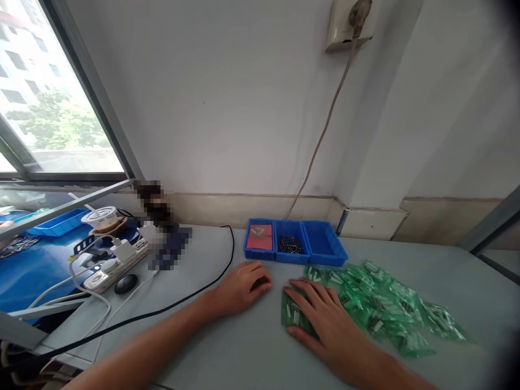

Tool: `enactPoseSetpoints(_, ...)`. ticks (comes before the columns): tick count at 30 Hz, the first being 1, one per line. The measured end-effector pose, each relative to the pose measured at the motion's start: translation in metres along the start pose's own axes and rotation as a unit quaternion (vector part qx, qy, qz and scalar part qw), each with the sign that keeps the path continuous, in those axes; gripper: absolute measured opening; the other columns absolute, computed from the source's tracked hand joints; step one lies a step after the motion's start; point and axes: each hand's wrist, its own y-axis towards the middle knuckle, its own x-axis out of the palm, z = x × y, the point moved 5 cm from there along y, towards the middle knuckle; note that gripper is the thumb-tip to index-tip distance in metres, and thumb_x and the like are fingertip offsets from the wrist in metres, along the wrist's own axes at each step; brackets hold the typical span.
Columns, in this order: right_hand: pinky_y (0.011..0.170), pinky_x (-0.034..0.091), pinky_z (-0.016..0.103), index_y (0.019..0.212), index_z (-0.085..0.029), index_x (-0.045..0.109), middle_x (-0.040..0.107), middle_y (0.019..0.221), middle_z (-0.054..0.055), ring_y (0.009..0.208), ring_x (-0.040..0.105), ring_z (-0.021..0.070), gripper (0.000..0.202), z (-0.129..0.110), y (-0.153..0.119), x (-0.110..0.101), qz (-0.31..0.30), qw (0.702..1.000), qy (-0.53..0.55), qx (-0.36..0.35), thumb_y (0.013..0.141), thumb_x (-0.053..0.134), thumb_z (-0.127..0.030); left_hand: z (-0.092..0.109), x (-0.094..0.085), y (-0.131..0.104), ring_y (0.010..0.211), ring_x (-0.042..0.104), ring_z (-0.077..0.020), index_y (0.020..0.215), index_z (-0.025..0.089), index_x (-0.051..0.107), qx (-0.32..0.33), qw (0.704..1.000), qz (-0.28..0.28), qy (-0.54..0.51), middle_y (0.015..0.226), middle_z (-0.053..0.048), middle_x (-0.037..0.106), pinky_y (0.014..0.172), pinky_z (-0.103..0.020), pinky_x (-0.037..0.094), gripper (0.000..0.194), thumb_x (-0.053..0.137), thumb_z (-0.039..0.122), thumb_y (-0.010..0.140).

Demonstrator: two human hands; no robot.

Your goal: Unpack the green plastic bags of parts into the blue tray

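My left hand (244, 287) rests on the grey table (227, 346), its fingers curled loosely with a gap before the thumb and nothing visible between them. My right hand (325, 319) lies with spread fingers over a green plastic bag (293, 313) of small pale parts, partly covering it. More green bags (377, 303) are heaped to the right of that hand. Behind the hands stand three joined blue bins: the left bin (259, 253) has a pink card (260, 237), the middle bin (291, 259) holds small dark metal parts (289, 245), and the right bin (325, 244) shows nothing inside.
A black cable (179, 306) crosses the table at the left. Beyond it are a black mouse (125, 284), a power strip (116, 268) with plugs, and a lidded cup (101, 216). A metal frame bar (498, 225) stands at the right.
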Motion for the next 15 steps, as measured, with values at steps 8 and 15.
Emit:
enactPoseSetpoints(8, 0.08, 0.06, 0.044, 0.117, -0.022, 0.068, 0.071, 0.106, 0.009, 0.097, 0.069, 0.0311, 0.018, 0.009, 0.036, 0.005, 0.028, 1.0, -0.004, 0.005, 0.103, 0.069, -0.035, 0.01, 0.012, 0.021, 0.085, 0.065, -0.0222, 0.092, 0.019, 0.059, -0.064, 0.996, -0.01, 0.053, 0.094, -0.004, 0.068, 0.079, -0.034, 0.048, 0.012, 0.06, 0.024, 0.104)
enactPoseSetpoints(15, 0.074, 0.056, 0.038, 0.116, -0.024, 0.065, 0.069, 0.1, 0.007, 0.087, 0.072, 0.027, 0.026, 0.024, 0.037, 0.013, 0.094, 0.995, 0.005, 0.028, 0.115, 0.042, -0.035, 0.016, 0.013, 0.025, 0.097, 0.068, -0.022, 0.106, 0.02, 0.063, -0.056, 0.998, 0.029, -0.021, 0.104, -0.005, 0.072, 0.089, -0.035, 0.05, 0.021, 0.046, 0.03, 0.113)
